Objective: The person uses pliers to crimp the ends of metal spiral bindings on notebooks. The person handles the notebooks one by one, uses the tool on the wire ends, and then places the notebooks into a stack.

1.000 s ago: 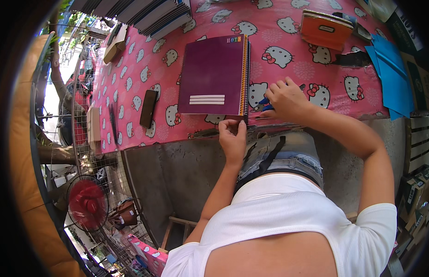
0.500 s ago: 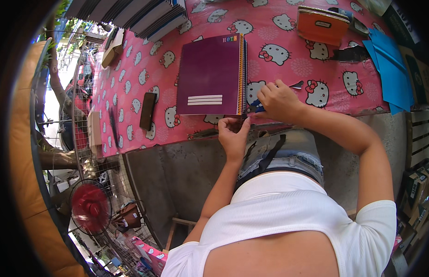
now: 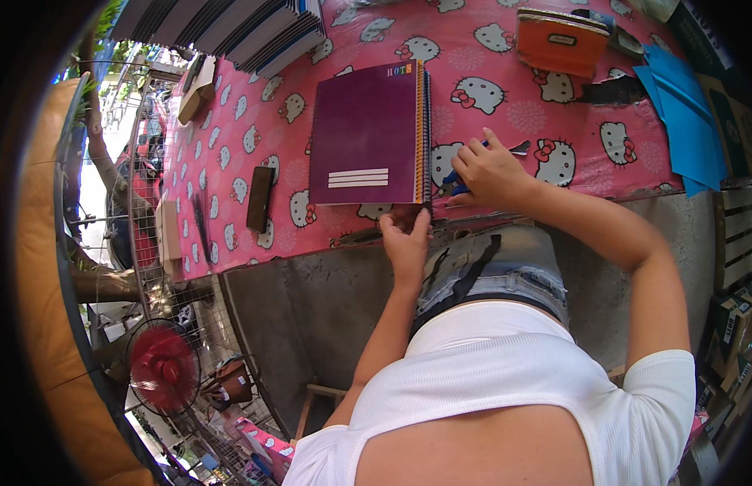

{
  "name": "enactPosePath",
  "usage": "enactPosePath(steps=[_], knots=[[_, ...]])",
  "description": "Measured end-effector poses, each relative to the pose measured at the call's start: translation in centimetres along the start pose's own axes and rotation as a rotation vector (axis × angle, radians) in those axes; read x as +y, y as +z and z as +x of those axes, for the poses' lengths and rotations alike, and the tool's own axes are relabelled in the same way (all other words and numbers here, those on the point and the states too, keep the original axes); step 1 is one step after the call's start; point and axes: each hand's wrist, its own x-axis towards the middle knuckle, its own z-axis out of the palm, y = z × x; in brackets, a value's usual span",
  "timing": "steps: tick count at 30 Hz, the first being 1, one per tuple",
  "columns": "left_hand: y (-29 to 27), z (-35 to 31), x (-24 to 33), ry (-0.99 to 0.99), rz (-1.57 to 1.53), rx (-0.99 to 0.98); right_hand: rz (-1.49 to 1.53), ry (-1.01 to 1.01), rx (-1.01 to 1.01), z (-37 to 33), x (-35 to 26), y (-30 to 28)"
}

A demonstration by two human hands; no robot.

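Observation:
A purple spiral-bound notebook [image 3: 364,130] lies on the table near its front edge, its binding coil [image 3: 423,134] along the right side. Just below the coil's lower end is my left hand [image 3: 406,235], thumb and forefinger apart at the notebook's bottom edge. Nothing shows between them, though some fingertips are hidden. My right hand [image 3: 493,174] is closed around small blue-handled pliers [image 3: 453,178], to the right of the coil. The palm covers most of the tool, and its jaws are hard to make out.
Stacked spiral notebooks [image 3: 230,28] rise at the back left. A dark oblong object [image 3: 260,198] lies left of the purple notebook. An orange pouch [image 3: 560,44] and blue sheets [image 3: 679,121] are on the right. The pink patterned table cover [image 3: 517,85] ends close to my waist.
My right hand has moved slightly right with the pliers, away from the coil's lower end. My left thumb and forefinger have spread, no longer pinched there.

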Motion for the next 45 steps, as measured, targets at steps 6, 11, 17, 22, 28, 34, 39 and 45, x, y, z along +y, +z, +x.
enactPosePath(steps=[6,11,17,22,28,34,39,45], knots=[[0.6,0.1,-0.2,0.178,0.170,-0.035,0.104,0.048,-0.113,0.8,-0.9,-0.5],[-0.3,0.8,-1.7,0.144,0.180,0.014,0.286,0.152,-0.366,1.3,-1.0,-1.7],[-0.6,0.6,-1.9,0.136,0.217,0.028,0.045,0.038,-0.041,-0.1,0.5,0.0],[0.0,0.4,-1.3,0.227,0.272,0.043,-0.049,-0.066,0.125,0.7,-0.4,0.8],[-0.1,0.5,-1.3,0.303,0.359,0.035,0.116,0.069,-0.275,1.5,-0.8,-0.8],[-0.3,0.2,-1.5,0.319,0.386,0.070,0.086,0.066,-0.247,0.6,0.0,-0.6],[0.0,-0.2,-0.8,0.335,0.485,0.077,-0.148,-0.168,0.180,1.2,-0.2,0.3],[0.1,-0.2,0.2,0.385,0.659,0.046,0.167,0.033,-0.485,2.7,-0.4,-1.4]])
